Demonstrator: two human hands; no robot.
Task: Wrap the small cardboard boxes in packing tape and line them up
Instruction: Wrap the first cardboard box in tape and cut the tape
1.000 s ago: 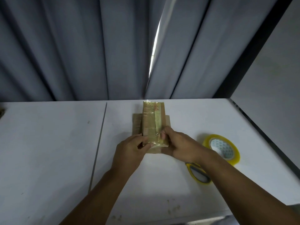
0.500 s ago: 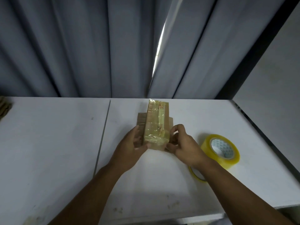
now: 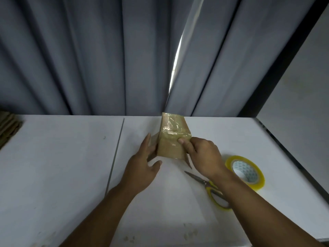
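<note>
— Where is the box?

— The box (image 3: 173,139) is between the two hands, over the middle of the white table (image 3: 62,157). Its long top runs away from the person toward the grey curtain (image 3: 89,59). Clear tape (image 3: 170,125) lies shiny and wrinkled over the top and the near face.

— What has hold of it?

— The right hand (image 3: 203,155). Its thumb (image 3: 181,140) presses on the near face, close under the top edge. The fingers curl round the right side (their tips are hidden behind the box), so the box is pinched between thumb and fingers.

— And the other one?

— The left hand (image 3: 144,164) is spread flat, gripping nothing. Its fingers run straight along the box's left side, and the thumb sticks out toward the person, clear of the box. I cannot tell how hard the fingers press.

— Does the box rest on the table?

— I cannot tell; its lower edge is near the surface, with shadow under it.

— What lies around the grip?

— Scissors (image 3: 206,184) with yellow handles lie under the right wrist, blades closed and pointing toward the box. A roll of tape (image 3: 258,184) lies flat just right of that wrist. Well left of the left hand, at the table's edge, is a stack of cardboard (image 3: 8,127).
</note>
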